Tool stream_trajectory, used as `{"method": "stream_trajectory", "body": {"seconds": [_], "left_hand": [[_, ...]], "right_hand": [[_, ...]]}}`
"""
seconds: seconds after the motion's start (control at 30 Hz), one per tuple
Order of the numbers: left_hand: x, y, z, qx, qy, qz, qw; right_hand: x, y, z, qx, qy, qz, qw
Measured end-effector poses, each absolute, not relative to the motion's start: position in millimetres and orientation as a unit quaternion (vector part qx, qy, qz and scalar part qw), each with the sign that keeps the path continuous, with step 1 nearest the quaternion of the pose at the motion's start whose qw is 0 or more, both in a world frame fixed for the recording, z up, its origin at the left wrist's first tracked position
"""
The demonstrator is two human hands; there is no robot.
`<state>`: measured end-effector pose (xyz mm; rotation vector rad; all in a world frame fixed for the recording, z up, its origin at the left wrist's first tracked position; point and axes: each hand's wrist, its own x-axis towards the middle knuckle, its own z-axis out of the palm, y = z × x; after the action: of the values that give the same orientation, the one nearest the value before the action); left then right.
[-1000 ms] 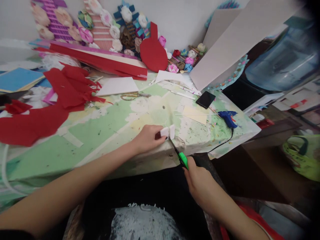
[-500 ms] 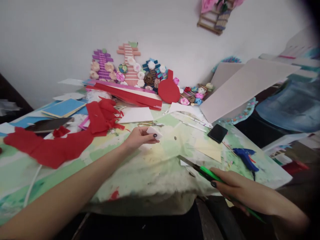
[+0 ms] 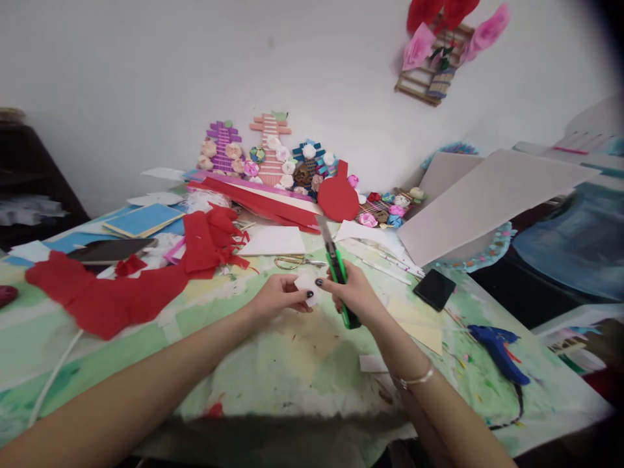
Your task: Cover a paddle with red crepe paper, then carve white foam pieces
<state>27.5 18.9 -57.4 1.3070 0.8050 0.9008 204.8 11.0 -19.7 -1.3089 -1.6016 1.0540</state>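
My left hand [image 3: 277,297] pinches a small white foam piece [image 3: 306,283] over the middle of the paint-stained table [image 3: 273,370]. Right beside it, my right hand [image 3: 358,296] grips a green-handled utility knife [image 3: 336,266], its blade pointing up and away from me. Its thumb also touches the white piece. Both hands meet just in front of a pair of gold scissors [image 3: 292,262] lying on the table.
Red paper sheets [image 3: 112,289] lie at the left. A black phone [image 3: 435,289] and a blue glue gun [image 3: 497,344] are on the right. A small white scrap [image 3: 373,363] lies near my right wrist. Paper-flower crafts [image 3: 273,156] stand against the wall, grey boards [image 3: 482,195] lean at right.
My right hand has lifted the knife from the table's near edge up to my left hand. The left hand with the white piece has shifted slightly toward me. The view has tilted upward.
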Motion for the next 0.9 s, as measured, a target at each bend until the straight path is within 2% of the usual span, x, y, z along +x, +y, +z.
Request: {"method": "stream_trajectory", "body": {"seconds": [0.2, 0.47, 0.9], "left_hand": [[23.3, 20.0, -61.4, 0.571, 0.370, 0.387, 0.622], [21.3, 19.5, -65.5, 0.585, 0.359, 0.382, 0.619], [21.3, 19.1, -67.4, 0.590, 0.369, 0.393, 0.601]], "right_hand": [[184.5, 29.2, -40.4, -0.465, -0.622, 0.476, 0.414], [203.1, 24.0, -41.0, -0.410, -0.589, 0.534, 0.448], [198.4, 17.9, -38.5, -0.394, -0.620, 0.484, 0.476]]}}
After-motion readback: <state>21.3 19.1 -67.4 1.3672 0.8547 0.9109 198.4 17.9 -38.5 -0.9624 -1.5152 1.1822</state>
